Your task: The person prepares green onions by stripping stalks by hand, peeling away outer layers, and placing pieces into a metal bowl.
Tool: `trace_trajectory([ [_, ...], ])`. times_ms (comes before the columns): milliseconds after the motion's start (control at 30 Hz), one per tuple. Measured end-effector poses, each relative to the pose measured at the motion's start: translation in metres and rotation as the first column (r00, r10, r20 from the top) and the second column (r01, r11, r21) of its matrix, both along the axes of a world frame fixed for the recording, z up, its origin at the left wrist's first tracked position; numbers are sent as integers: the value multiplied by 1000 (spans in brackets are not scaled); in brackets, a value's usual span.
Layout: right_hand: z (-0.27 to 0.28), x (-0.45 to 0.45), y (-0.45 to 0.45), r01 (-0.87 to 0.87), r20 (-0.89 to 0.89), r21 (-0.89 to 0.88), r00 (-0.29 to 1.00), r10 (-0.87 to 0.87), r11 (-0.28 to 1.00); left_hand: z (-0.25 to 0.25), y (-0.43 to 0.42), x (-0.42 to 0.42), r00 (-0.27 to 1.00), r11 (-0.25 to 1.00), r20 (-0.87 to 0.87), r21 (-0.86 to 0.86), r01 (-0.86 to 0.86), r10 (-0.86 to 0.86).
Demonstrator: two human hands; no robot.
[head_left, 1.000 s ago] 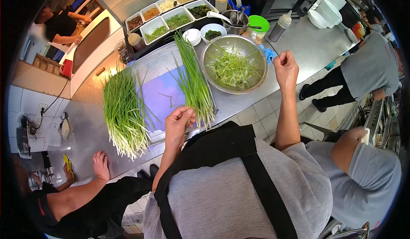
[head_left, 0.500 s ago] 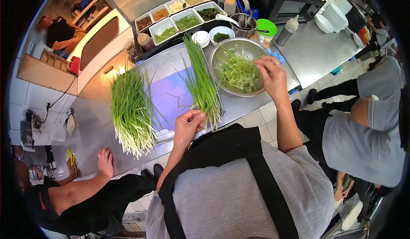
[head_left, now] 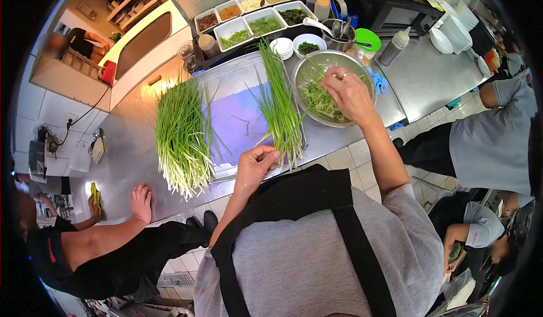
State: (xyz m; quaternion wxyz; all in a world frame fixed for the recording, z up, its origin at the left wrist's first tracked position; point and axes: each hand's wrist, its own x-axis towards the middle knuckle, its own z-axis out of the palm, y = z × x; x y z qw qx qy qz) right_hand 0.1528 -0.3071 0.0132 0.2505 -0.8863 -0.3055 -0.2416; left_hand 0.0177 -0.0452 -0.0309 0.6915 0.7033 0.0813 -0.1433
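Our left hand (head_left: 255, 168), in the head view, bends its fingers at the pale ends of the narrower bundle of green stalks (head_left: 277, 105), though we cannot tell whether it pinches any. Our right hand (head_left: 352, 99) is over the steel bowl (head_left: 371, 90) of shredded greens (head_left: 318, 99), fingers bunched, its grip likewise unclear to us. On our desk (head_left: 127, 161), that bundle lies along the tray's (head_left: 240, 119) right side, a wider bundle (head_left: 184, 127) at its left.
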Motion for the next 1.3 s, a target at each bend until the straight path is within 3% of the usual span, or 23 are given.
trace_trajectory([
  [133,-1,3,4,136,-348,412,937,17,901,0,0,0,999,1000,35,1,15,-15],
  [200,6,-3,9,180,-379,469,925,13,865,9,3,-3,999,997,21,72,-27,25],
  [300,16,-9,14,109,-97,335,992,-81,936,22,30,-2,976,947,166,265,-182,140],
  [400,-2,-1,-1,240,-184,368,966,-182,898,38,84,2,762,756,560,330,-566,326],
  [500,-5,2,-12,333,-243,32,917,-316,942,62,139,3,654,483,674,471,-738,344],
  [633,-28,10,-16,347,198,-250,932,-303,904,62,185,22,726,325,552,656,-682,411],
  [733,-8,-4,11,311,30,-102,950,-310,945,56,198,35,843,230,449,823,-519,295],
  [833,-4,-21,41,133,-33,-68,990,-135,989,60,178,31,725,-14,686,727,-686,61],
  [933,-18,-42,80,-141,-97,-131,987,129,981,55,137,26,670,316,739,619,-719,74],
  [1000,-37,-52,105,-316,-198,-169,939,282,934,41,113,24,690,512,720,564,-647,78],
  [1033,-49,-55,118,-324,-182,-191,939,291,927,32,104,23,715,591,695,549,-591,69],
  [1133,-84,-56,145,-363,-169,-209,928,332,908,13,85,19,851,717,516,555,-421,101],
  [1267,-79,-48,149,-407,-240,-278,907,347,870,6,81,10,868,742,479,534,-406,131],
  [1300,-71,-45,148,-428,-334,-86,863,379,900,3,82,8,871,753,468,516,-408,151],
])
